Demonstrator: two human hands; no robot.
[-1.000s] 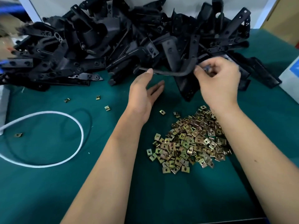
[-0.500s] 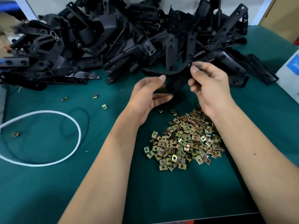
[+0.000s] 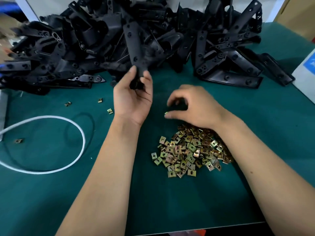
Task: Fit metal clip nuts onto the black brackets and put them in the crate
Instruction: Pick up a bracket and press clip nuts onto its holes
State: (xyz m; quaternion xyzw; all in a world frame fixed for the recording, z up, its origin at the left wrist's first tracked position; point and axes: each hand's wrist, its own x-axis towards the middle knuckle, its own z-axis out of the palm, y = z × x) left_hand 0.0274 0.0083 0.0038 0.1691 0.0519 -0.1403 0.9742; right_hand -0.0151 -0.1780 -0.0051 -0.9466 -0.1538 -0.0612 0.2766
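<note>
Two hands work above the green desk [image 3: 170, 201], both just beyond the heap of clip nuts [image 3: 190, 150]. The left hand [image 3: 134, 97], up and to the left of that heap, has its thumb and fingers curled round the lower end of one black bracket [image 3: 134, 48], which stands nearly upright against the big pile of brackets [image 3: 85, 48] behind it. The right hand [image 3: 192, 106] hovers right over the heap's far edge, fingers curled, thumb and forefinger pinching a single clip nut [image 3: 166, 113] (a small yellowish glint at the fingertips, blurred). The wrist covers the heap's right part. Left of the heap, well apart from it, three loose nuts [image 3: 110, 111] lie on the desk, and further left a white cable [image 3: 75, 126] makes a loop with another stray nut [image 3: 18, 141] beside it. Far right of the heap, at the desk's edge, stands a white box [image 3: 305, 77] with a blue label.
</note>
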